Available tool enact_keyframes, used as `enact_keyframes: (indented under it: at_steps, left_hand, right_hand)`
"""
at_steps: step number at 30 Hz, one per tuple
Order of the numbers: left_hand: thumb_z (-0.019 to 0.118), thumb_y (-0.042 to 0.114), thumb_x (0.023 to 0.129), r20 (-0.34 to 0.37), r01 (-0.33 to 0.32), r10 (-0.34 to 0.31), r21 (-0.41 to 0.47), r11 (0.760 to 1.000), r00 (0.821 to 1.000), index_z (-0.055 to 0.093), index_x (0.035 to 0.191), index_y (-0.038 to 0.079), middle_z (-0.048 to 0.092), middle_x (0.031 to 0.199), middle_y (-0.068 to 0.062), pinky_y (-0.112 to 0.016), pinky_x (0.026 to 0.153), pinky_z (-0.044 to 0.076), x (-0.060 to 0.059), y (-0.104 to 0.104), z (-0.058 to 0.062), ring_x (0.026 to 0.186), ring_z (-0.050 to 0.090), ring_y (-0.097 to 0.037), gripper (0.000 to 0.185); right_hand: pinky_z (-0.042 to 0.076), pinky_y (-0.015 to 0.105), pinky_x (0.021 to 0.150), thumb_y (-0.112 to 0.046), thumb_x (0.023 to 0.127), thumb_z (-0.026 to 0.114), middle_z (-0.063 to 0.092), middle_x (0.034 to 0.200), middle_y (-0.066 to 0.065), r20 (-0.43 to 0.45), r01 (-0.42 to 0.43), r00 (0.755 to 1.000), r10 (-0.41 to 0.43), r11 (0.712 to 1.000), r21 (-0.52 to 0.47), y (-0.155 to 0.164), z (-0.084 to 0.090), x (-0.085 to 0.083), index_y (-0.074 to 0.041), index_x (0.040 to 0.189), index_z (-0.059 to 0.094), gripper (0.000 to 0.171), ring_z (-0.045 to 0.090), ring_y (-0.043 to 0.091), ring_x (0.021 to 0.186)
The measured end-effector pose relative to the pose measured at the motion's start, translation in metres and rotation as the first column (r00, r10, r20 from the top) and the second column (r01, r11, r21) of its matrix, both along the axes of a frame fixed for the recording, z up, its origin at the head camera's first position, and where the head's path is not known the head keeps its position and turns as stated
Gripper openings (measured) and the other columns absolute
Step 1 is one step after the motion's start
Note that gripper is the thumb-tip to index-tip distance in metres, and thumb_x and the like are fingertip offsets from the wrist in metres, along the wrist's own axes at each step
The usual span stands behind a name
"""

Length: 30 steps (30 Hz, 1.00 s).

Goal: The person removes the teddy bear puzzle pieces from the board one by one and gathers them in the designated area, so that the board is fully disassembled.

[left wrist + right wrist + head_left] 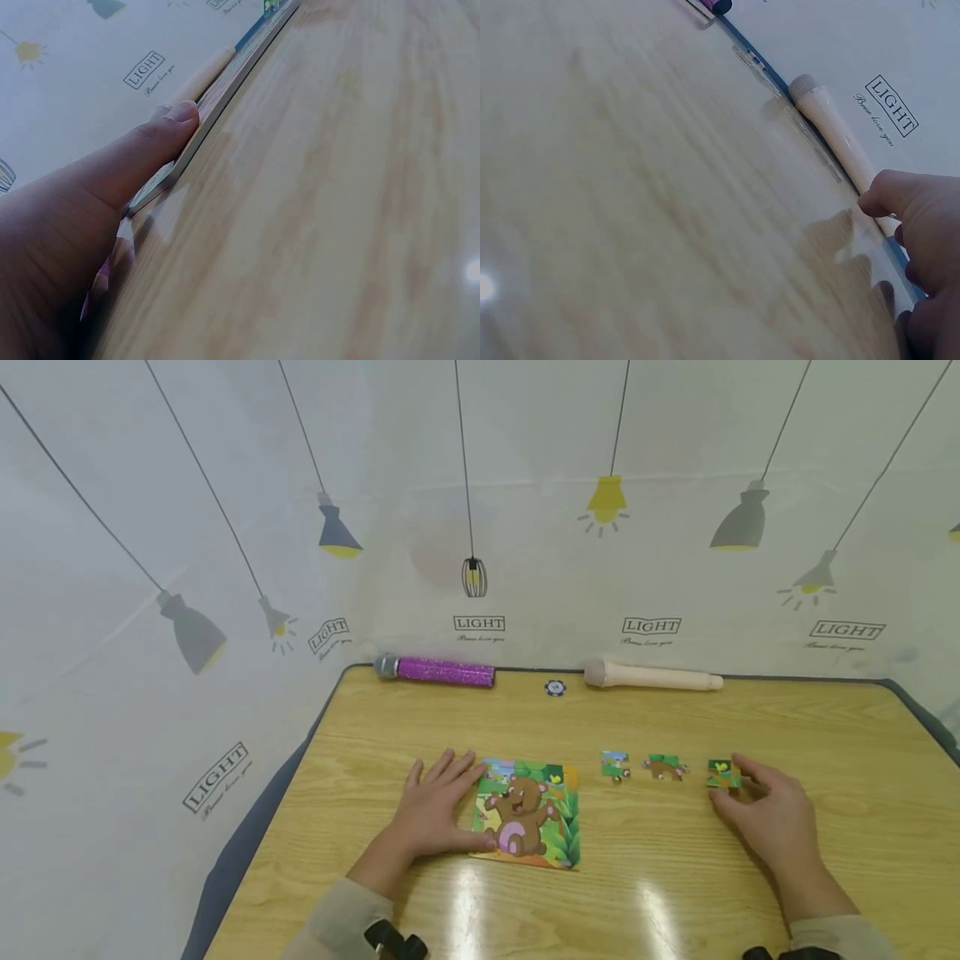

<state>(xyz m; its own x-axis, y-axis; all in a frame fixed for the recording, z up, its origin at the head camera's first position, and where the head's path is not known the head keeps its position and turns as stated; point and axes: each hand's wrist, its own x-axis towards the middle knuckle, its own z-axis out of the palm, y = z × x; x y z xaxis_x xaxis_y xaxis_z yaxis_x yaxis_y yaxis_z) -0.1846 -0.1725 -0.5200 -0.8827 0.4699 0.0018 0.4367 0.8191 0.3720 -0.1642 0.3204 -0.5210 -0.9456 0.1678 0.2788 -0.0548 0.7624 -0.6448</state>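
A square board with a brown bear picture [522, 814] lies on the wooden table. My left hand [442, 810] rests at its left side, fingers spread and thumb on the lower left corner; in the left wrist view the thumb [169, 124] touches the board's edge. To the right, three jigsaw pieces stand in a row: a blue-green one [615, 765], a brown-green one [664, 767] and one with a yellow bird [720, 772]. My right hand [780, 818] pinches the bird piece between thumb and forefinger. The right wrist view shows the hand [922, 225], with the piece hidden.
At the table's back edge lie a glittery purple microphone [446, 672] and a cream microphone [652, 677]. Between them sits a small blue and white chip [555, 687]. A white sheet printed with lamps [540, 535] stands behind the table [450, 718].
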Motion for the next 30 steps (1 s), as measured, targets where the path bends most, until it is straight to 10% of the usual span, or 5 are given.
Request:
enact_keyframes:
  at_steps: [6,13,30]
  left_hand:
    - [0.071,0.090,0.073,-0.005,0.010,-0.010,0.010,1.000,1.000,0.037,0.169,0.026,0.025,0.176,-0.003,-0.074,0.123,0.000,0.0011,0.0001,0.0018,0.163,0.014,-0.036,0.120]
    - [0.070,0.090,0.073,0.001,0.011,-0.011,0.004,1.000,1.000,0.036,0.169,0.027,0.025,0.177,-0.002,-0.075,0.123,0.000,0.0014,0.0019,0.0048,0.163,0.013,-0.035,0.119]
    - [0.068,0.092,0.073,-0.011,0.010,-0.010,0.006,1.000,1.000,0.036,0.169,0.027,0.025,0.176,-0.003,-0.075,0.123,0.000,0.0012,0.0013,0.0034,0.163,0.014,-0.037,0.120]
  right_hand:
    - [0.047,0.023,0.081,-0.014,0.089,0.084,0.068,0.128,0.034,-0.020,-0.022,1.000,0.023,0.999,0.042,0.0013,-0.0035,-0.0022,0.009,0.137,0.065,0.057,0.067,0.046,0.108]
    - [0.043,0.068,0.088,-0.015,0.093,0.078,0.062,0.127,0.041,0.004,-0.025,1.000,0.025,0.996,0.082,0.0009,-0.0048,-0.0028,0.011,0.137,0.064,0.053,0.054,0.060,0.111]
    - [0.036,0.075,0.088,-0.026,0.102,0.068,0.056,0.132,0.040,0.075,-0.017,0.997,0.006,0.990,0.144,-0.0042,-0.0052,-0.0050,0.005,0.143,0.062,0.052,0.045,0.066,0.118]
